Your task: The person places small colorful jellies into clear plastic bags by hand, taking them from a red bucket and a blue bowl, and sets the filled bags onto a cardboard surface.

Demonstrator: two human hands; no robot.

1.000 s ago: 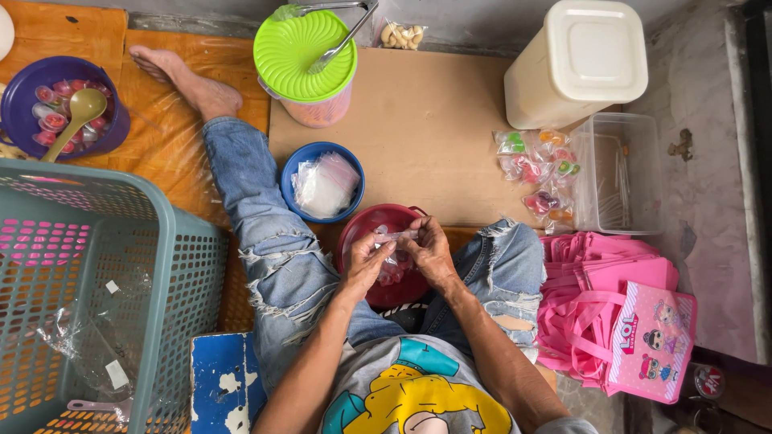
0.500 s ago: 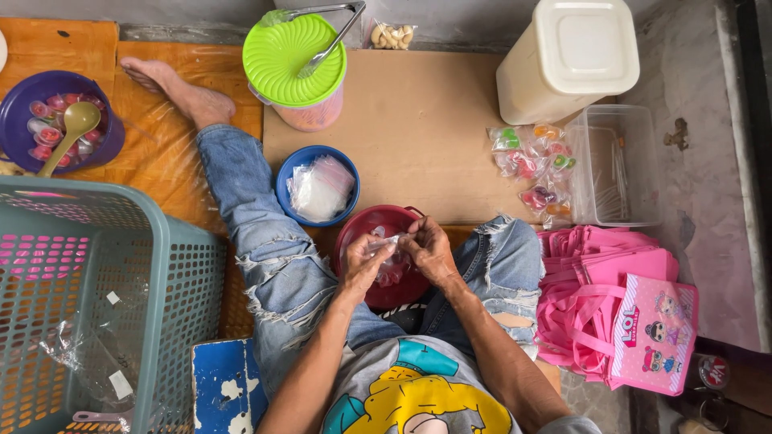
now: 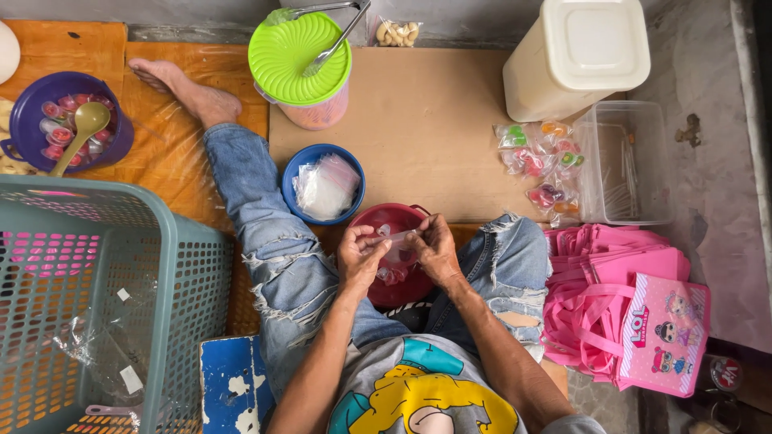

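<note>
Over the red bowl [image 3: 394, 249] in our lap, at the near edge of the cardboard sheet [image 3: 434, 137], our left hand [image 3: 362, 257] and right hand [image 3: 434, 247] each pinch an end of one small clear bag [image 3: 396, 239] between thumb and fingertips. We count three bowls: red, a blue bowl [image 3: 299, 173] of clear bags beside it, and a purple bowl [image 3: 32, 92] with one spoon at the far left. Several filled packets [image 3: 543, 165] lie by the sheet's right edge, beside one clear tub [image 3: 631, 161]; a stack of pink bags [image 3: 619, 305] sits right of our knee.
</note>
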